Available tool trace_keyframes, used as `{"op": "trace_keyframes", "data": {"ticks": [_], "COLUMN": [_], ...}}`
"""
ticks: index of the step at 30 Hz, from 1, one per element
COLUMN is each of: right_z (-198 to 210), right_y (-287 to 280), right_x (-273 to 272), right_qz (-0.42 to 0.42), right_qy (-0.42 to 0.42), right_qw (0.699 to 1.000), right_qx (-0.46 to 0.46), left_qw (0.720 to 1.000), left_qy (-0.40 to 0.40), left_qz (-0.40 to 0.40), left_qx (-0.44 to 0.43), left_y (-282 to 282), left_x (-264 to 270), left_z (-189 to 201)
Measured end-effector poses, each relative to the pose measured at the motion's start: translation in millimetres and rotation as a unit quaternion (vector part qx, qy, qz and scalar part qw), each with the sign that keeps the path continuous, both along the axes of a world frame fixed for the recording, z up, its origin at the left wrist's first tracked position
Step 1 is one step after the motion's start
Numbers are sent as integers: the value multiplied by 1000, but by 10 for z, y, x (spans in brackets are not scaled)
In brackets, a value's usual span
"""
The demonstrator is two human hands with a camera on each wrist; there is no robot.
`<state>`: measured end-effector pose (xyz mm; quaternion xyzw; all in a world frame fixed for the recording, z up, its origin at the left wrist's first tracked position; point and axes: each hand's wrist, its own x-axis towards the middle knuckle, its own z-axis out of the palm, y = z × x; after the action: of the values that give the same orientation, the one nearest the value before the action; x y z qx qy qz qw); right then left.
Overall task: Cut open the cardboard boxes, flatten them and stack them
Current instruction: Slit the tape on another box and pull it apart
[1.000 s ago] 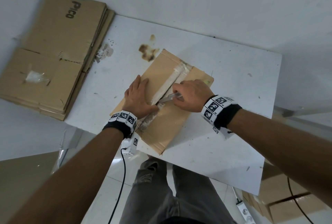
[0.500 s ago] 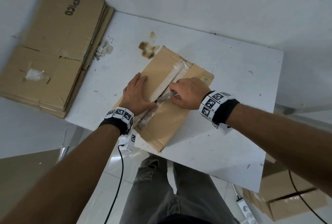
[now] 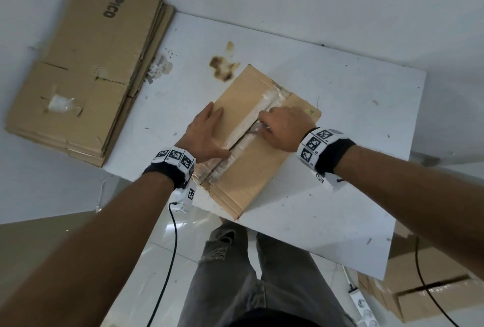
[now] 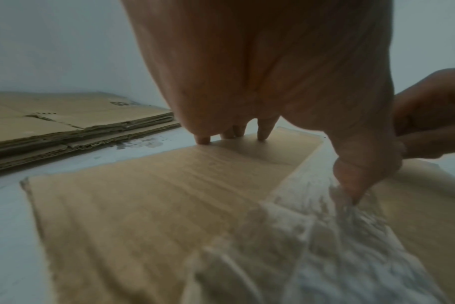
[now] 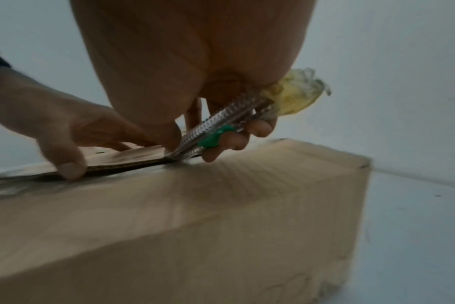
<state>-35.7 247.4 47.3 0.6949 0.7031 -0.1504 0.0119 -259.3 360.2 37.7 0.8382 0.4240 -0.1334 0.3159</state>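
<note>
A closed cardboard box (image 3: 251, 143) lies near the middle of the white bench (image 3: 340, 122), its taped seam (image 3: 259, 117) running from 7 to 1 o'clock. The left hand (image 3: 207, 135) presses flat with straight fingers on the flap at the seam's 9 o'clock side, while the right hand (image 3: 285, 127) grips a utility knife (image 5: 216, 131) whose tip meets the seam. A stack of flattened boxes (image 3: 83, 69) lies at the bench's 10 o'clock edge.

A brown taped cardboard box (image 3: 251, 169) lies on the table, seam partly slit; flattened boxes (image 3: 83, 69) stacked left.
</note>
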Motion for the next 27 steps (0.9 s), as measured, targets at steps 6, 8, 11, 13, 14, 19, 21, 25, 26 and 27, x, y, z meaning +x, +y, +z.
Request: {"op": "trace_keyframes", "data": {"ticks": [6,8,11,13,14,19,21,25,26,27], "right_z": [123,111,82,46,40,59,-7,-232,-246,-252], "right_y": [-24,-77,-119,-185,-229,-489,-489,-415,-430,-466], "right_x": [744,778,719,702,718,941,839,458,383,329], "right_qz": [-135,-137,-157,-205,-254,-477,-453,-479,-494,-506], "right_qy": [-61,-75,-73,-61,-47,166,250,399,425,456], "right_qw": [988,987,983,974,962,856,854,782,759,732], "right_qx": [41,45,63,73,85,109,52,13,17,14], "left_qw": [999,999,999,998,998,991,983,975,978,978], "left_qy": [11,17,18,16,20,78,111,133,113,92], "left_qz": [9,7,2,-6,-11,-48,-64,-6,28,62], "left_qx": [41,46,46,55,65,97,131,176,173,176], "left_y": [-69,-85,-62,-38,-25,32,21,-129,-163,-193], "left_x": [58,85,110,153,166,114,175,362,398,425], "left_z": [-22,-42,-38,-31,-28,-132,-146,-130,-138,-153]}}
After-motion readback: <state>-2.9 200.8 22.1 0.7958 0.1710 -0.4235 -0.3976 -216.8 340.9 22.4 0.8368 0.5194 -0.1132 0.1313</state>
